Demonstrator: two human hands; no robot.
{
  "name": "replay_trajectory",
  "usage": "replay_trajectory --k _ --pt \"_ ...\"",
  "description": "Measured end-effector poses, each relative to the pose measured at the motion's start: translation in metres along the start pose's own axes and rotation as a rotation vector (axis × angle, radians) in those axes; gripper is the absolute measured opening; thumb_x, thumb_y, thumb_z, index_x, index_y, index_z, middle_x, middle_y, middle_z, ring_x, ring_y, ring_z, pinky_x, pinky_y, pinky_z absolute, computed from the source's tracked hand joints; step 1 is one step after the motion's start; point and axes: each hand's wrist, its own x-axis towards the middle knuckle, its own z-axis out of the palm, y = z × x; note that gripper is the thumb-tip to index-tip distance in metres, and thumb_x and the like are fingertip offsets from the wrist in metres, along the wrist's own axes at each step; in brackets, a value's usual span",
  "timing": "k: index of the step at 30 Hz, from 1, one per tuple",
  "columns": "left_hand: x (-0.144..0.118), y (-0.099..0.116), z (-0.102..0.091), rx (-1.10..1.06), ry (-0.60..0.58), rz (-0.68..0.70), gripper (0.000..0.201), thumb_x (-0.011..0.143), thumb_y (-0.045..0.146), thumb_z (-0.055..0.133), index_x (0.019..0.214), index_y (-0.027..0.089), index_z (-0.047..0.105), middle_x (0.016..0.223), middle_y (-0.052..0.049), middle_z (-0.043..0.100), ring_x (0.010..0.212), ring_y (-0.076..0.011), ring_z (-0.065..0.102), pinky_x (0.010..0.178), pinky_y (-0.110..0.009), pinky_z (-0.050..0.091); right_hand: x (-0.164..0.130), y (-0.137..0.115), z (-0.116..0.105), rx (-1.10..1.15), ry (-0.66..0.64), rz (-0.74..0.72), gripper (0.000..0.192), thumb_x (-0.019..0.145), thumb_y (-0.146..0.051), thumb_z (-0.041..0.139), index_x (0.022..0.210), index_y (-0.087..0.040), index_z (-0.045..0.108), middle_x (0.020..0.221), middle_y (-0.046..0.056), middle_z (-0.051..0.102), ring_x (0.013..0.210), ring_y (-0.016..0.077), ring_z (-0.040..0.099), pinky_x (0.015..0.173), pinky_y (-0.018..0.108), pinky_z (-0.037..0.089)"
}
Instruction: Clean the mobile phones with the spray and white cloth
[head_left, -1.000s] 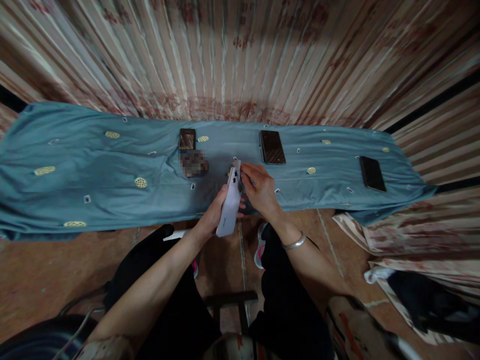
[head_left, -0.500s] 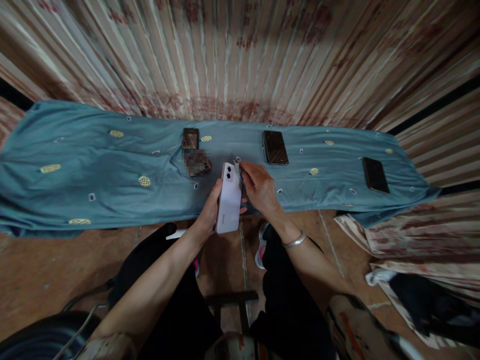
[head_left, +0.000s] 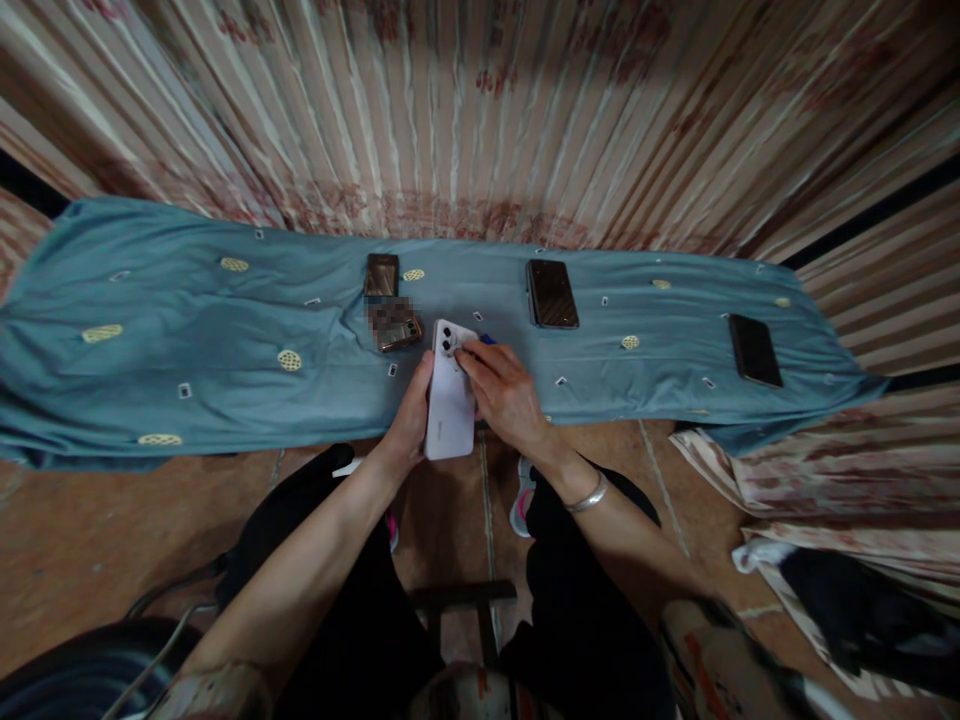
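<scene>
A pale lilac smartphone (head_left: 450, 405) is tilted upright with its back and camera lenses facing me. My left hand (head_left: 409, 412) is closed around its left side. The fingertips of my right hand (head_left: 504, 392) are pinched together against the phone's back, just below and right of the lenses. A small blue bit (head_left: 487, 340) shows beside those fingers. Whatever they pinch is mostly hidden. Beyond the phone, a phone with a partly blurred back (head_left: 400, 328) lies on the blue cloth (head_left: 330, 395), touching or very near a small dark device (head_left: 382, 275).
The blue cloth covers a long table in front of me. Right of centre lies a dark, thick tablet-like device (head_left: 553, 293), and farther right a black phone (head_left: 755, 350). A pleated curtain (head_left: 450, 120) hangs behind the table. A stool-like bar (head_left: 465, 593) shows between my legs.
My right hand has moved left and slightly down, from the phone's top right edge onto its back by the lenses. The lilac phone has shifted slightly left and up. A blue bit now shows.
</scene>
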Motion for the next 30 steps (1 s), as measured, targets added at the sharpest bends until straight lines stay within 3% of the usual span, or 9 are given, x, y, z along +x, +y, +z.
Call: replay_trajectory --k 5,10,14,20,26,30 --pt "-0.003 0.002 0.006 -0.178 0.005 -0.007 0.037 0.103 0.045 0.055 0.118 0.015 0.069 0.094 -0.007 0.079 0.088 -0.0235 0.078 0.079 -0.032 0.065 0.001 0.002 0.001 -0.06 0.019 -0.025 0.038 0.105 -0.013 0.046 0.129 -0.022 0.075 0.133 0.011 0.073 0.12 0.025 0.067 0.109 0.045 0.057" --pt "-0.01 0.002 0.009 -0.096 -0.006 -0.133 0.045 0.107 0.048 0.041 0.122 0.017 0.069 0.088 -0.006 0.08 0.072 -0.0194 0.075 0.073 -0.033 0.066 0.008 0.021 -0.001 -0.081 0.03 0.003 0.038 0.104 -0.013 0.048 0.13 -0.021 0.074 0.133 0.012 0.072 0.119 0.0261 0.067 0.109 0.044 0.056" --pt "-0.013 0.003 0.011 -0.064 -0.02 -0.152 0.049 0.107 0.05 0.038 0.123 0.015 0.07 0.09 -0.007 0.08 0.072 -0.0191 0.075 0.069 -0.032 0.066 0.01 0.03 -0.004 -0.093 0.022 0.019 0.041 0.104 -0.011 0.046 0.132 -0.023 0.073 0.134 0.011 0.072 0.119 0.0261 0.067 0.109 0.046 0.055" --pt "-0.01 0.002 0.007 -0.059 -0.012 -0.134 0.046 0.108 0.049 0.04 0.118 0.017 0.071 0.086 -0.005 0.079 0.063 -0.0173 0.071 0.068 -0.033 0.066 0.007 0.021 -0.003 -0.068 0.069 -0.022 0.039 0.105 -0.014 0.044 0.129 -0.018 0.074 0.13 0.013 0.074 0.115 0.0267 0.068 0.106 0.046 0.057" --pt "-0.002 -0.003 0.005 -0.077 -0.027 -0.144 0.045 0.107 0.05 0.042 0.118 0.018 0.072 0.075 -0.004 0.074 0.055 -0.0174 0.066 0.062 -0.031 0.062 0.005 0.01 -0.003 -0.03 0.071 -0.025 0.039 0.106 -0.016 0.044 0.131 -0.022 0.074 0.132 0.011 0.073 0.118 0.0255 0.067 0.107 0.045 0.057" --pt "-0.005 -0.002 0.009 -0.046 0.029 -0.158 0.041 0.107 0.047 0.042 0.104 0.018 0.071 0.068 -0.002 0.07 0.051 -0.0155 0.063 0.054 -0.028 0.059 0.006 0.013 -0.004 -0.051 0.085 -0.018 0.04 0.106 -0.016 0.043 0.13 -0.022 0.074 0.129 0.011 0.074 0.116 0.025 0.067 0.106 0.045 0.058"
